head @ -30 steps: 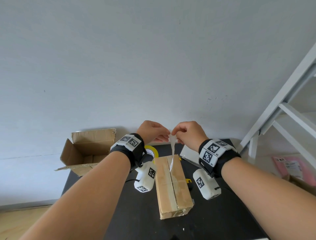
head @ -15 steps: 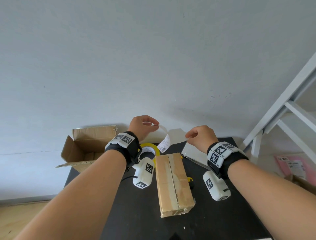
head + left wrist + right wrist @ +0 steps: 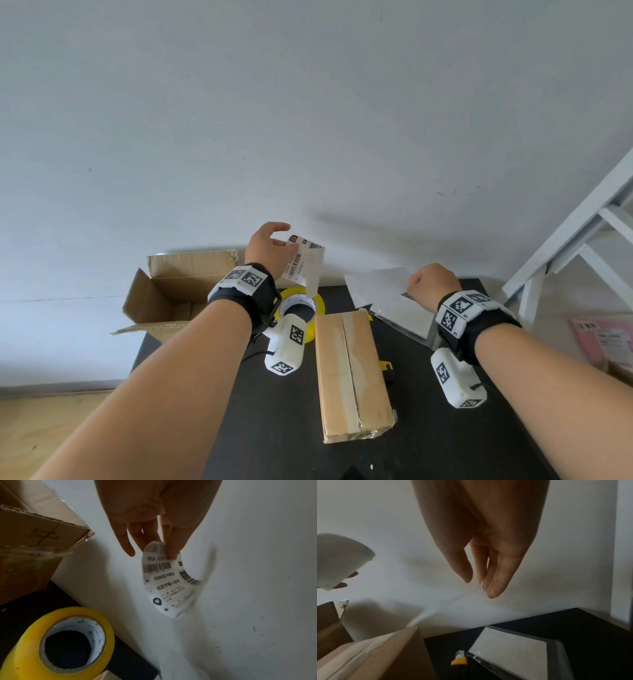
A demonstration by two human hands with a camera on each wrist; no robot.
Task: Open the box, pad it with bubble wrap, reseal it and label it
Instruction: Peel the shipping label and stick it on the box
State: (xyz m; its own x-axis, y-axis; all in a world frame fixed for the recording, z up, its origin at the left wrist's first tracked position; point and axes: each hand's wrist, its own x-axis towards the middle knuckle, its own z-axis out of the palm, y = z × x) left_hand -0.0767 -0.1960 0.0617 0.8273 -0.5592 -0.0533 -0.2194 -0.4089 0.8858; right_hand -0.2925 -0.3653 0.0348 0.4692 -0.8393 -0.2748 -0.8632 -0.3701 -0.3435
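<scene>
The box (image 3: 352, 373) lies nearest, flat on the black table (image 3: 274, 428), its top seam taped shut and bare of any label. So sealing looks done and labelling is the step in hand.

Just beyond it, the hands have drawn apart. A second ago both pinched one strip together above the box; now the label (image 3: 305, 263) and its backing (image 3: 380, 284) are separated. The left hand (image 3: 270, 250) pinches the label's top corner between thumb and fingers, the little finger spread loose, and the printed sheet hangs curled above the tape roll (image 3: 301, 308). The right hand (image 3: 433, 286) has swung right and lower, its fingers pressed together on the thin backing sheet, seen edge-on from the wrist.

With the label peeled free, it is probably ready to be pressed onto the box.

Farther back, an open carton (image 3: 178, 291) stands against the wall.
</scene>
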